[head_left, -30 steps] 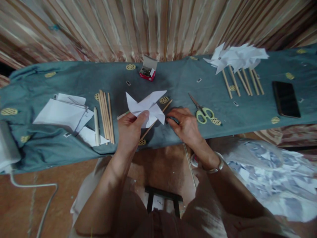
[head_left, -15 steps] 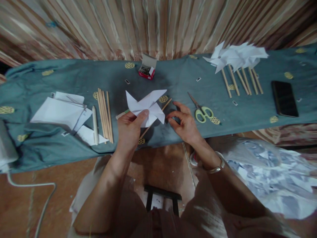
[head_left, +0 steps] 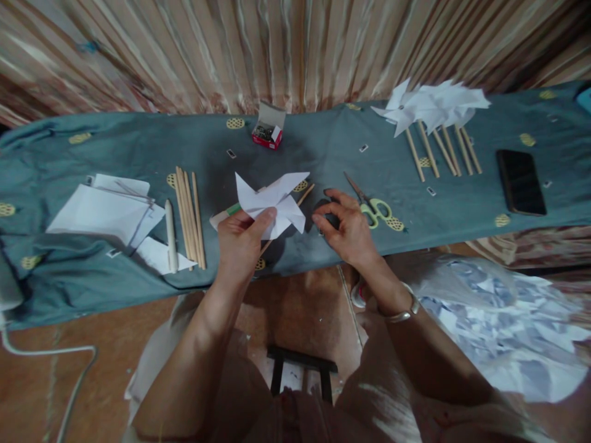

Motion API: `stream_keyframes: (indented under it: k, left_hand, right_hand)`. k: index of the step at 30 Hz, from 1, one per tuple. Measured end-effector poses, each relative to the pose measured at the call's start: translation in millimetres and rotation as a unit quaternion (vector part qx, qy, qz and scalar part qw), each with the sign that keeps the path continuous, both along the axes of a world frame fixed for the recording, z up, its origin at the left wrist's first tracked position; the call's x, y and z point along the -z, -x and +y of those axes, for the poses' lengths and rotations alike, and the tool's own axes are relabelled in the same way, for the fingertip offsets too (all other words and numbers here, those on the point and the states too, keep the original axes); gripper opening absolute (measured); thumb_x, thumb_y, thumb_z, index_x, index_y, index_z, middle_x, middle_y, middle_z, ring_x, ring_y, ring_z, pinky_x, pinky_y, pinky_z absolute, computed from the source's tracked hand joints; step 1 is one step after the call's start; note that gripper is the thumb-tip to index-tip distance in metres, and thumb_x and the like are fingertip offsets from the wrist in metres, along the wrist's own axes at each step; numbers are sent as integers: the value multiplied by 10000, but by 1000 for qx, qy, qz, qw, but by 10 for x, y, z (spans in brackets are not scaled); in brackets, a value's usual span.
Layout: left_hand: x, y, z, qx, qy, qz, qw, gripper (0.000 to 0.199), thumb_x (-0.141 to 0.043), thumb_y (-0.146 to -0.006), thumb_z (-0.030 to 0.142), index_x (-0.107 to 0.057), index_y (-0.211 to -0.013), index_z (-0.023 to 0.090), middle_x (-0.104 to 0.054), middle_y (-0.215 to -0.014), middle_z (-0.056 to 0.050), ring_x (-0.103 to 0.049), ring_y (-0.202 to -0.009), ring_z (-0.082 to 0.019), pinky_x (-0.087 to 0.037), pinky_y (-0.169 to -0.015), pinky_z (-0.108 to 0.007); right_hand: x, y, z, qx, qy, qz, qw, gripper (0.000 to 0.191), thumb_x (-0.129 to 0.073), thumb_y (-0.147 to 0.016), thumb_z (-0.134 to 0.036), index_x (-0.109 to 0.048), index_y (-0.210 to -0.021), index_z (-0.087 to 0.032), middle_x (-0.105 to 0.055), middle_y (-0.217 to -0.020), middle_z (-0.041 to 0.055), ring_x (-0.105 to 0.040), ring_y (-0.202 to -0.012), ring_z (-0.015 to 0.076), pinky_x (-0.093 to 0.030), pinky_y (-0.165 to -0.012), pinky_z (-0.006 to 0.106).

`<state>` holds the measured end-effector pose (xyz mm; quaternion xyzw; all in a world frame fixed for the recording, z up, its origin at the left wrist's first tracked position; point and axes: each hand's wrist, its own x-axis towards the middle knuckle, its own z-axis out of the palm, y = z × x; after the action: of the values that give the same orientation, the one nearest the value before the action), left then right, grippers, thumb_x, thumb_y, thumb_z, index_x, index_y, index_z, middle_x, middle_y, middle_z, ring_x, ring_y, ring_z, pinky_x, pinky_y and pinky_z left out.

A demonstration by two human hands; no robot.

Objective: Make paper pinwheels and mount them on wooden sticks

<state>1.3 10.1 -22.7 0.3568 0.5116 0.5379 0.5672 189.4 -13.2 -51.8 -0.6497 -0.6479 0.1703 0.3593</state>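
Note:
My left hand (head_left: 242, 237) grips a white paper pinwheel (head_left: 277, 200), its thumb pressed near the middle where the folded points meet. Beneath the pinwheel a thin wooden stick (head_left: 306, 194) slants across; its middle is hidden, and I cannot tell whether the two touch. Just right of the pinwheel, apart from it, is my right hand (head_left: 346, 227). Its thumb and a curled finger come together in a pinch, with the index finger raised; anything between them is too small to make out. A green and white object (head_left: 226, 215) shows partly behind my left fingers.
Green-handled scissors (head_left: 376, 209) lie beyond my right hand. An open red box (head_left: 268, 136) of small metal pieces stands at the back. Leftward are wooden sticks (head_left: 189, 215), a white pen-like rod (head_left: 170, 237) and paper sheets (head_left: 101, 212). Finished pinwheels (head_left: 434, 107) and a phone (head_left: 521, 183) lie right.
The whole view has shifted slightly, so the things on the table sit a little further left. My right hand's raised index finger has bent inward somewhat; my left hand keeps its hold on the pinwheel.

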Motion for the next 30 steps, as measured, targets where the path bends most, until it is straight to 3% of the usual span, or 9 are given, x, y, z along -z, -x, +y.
stream_keyframes:
  k: [7,18,30]
  left_hand:
    - [-15,-23,-9,-2,9,-4,1000,189,-836,-617,298,-770,-752,183,-767,-790,-35,-684,-725,-168,-540,-733,-296]
    - [-15,-33,-21,23,30,8,999,246,-853,-587,362,-764,-730,183,-764,-754,-36,-677,-692,-177,-538,-676,-298]
    - [26,-70,-64,52,51,-30,997,169,-830,-614,283,-769,-718,165,-742,-697,-16,-605,-608,-113,-479,-630,-234]
  right_hand:
    - [7,69,2,11,-3,-30,999,114,-623,-845,-236,-724,-793,-227,-677,-1163,102,-592,-1138,289,-426,-1055,492]
    - [-1,42,-36,19,19,1,1000,37,-702,-750,-190,-715,-751,-224,-664,-1206,101,-579,-1186,306,-434,-1057,521]
    - [40,45,-101,-19,-1,14,1000,118,-575,-783,-142,-628,-719,-226,-634,-1257,99,-525,-1262,307,-382,-1094,548]
